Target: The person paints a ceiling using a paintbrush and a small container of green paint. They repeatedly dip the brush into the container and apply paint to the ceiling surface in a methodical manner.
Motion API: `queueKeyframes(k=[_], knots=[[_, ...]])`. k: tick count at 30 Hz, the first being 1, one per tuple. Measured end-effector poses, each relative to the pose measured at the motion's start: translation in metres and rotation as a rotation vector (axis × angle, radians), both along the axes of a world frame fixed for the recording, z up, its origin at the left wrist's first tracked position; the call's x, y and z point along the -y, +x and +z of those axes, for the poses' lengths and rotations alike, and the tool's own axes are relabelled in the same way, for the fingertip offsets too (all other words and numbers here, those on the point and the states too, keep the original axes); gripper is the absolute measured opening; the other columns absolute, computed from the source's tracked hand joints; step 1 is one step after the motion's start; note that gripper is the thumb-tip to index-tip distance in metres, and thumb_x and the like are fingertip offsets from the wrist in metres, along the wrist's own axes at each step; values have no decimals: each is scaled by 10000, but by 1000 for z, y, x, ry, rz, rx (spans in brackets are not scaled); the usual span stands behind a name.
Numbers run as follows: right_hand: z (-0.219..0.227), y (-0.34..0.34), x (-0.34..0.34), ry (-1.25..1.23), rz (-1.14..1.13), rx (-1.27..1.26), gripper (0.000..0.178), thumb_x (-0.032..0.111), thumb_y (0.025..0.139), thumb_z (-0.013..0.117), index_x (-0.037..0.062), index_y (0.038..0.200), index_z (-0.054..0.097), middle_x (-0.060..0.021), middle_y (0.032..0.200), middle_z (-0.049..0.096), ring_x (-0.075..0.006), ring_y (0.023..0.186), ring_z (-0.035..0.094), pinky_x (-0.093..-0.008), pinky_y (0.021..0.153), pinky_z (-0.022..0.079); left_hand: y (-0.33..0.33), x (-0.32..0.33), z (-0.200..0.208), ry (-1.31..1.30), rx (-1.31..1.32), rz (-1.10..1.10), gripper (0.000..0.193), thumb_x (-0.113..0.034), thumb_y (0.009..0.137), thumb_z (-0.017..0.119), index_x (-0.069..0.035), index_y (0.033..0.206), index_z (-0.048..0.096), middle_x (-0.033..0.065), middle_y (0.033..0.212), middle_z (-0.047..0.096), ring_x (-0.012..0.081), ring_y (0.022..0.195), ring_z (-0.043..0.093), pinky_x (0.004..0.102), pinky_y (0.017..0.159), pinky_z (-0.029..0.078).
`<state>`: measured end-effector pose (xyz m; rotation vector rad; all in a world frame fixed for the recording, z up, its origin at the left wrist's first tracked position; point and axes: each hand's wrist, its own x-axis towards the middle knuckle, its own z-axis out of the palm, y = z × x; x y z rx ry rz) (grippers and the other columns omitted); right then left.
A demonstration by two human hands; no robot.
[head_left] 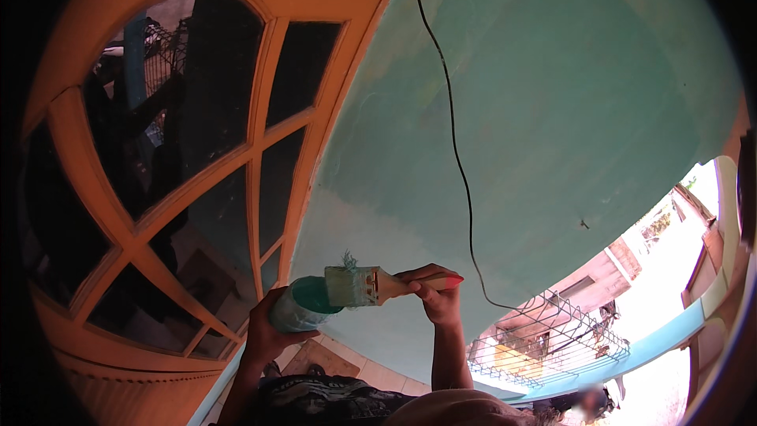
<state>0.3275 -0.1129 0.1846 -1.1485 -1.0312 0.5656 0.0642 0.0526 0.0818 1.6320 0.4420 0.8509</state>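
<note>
My left hand (pixel 272 325) is wrapped round a small tub of teal paint (pixel 289 317), tilted so that the paint inside shows. In my right hand (pixel 432 297) is a wide paintbrush (pixel 386 287) with a wooden handle that ends in a red tip. The brush's paint-coated head lies over the tub's right rim; whether it touches the rim I cannot tell. Behind both hands rises a green-teal wall (pixel 552 95), paler low down near the brush. The fingers of my left hand are partly hidden by the tub.
An orange wooden frame (pixel 260 150) with dark glass panes stands at the left. A black cable (pixel 455 126) hangs down the wall. At the lower right is a wire rack (pixel 552 339) beside a light blue ledge (pixel 654 347). A person (pixel 587 402) shows at the bottom right.
</note>
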Motion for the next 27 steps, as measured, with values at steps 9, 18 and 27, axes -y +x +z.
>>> queueKeyframes(k=[9,18,27], knots=[[-5,-1,-3,11,-94,31,302,133,893,787,-110,1025,669,-226,998,735,-292,870,742,-400,807,625,0,-2,12,45,-46,39,815,-186,584,994,-20,1271,589,153,1182,687,283,1125,675,435,979,539],[-2,-9,3,111,-88,63,354,200,908,788,-92,1066,666,-207,1002,728,-272,894,721,-386,820,611,-4,1,14,75,-62,20,841,-204,616,983,-38,1332,573,127,1199,686,249,1128,668,400,980,531],[2,-5,0,83,-56,106,365,189,931,754,-137,1048,642,-259,985,711,-340,838,746,-440,729,669,-6,-2,12,74,-99,14,853,-227,615,987,-44,1338,574,125,1205,691,251,1120,678,396,971,541]])
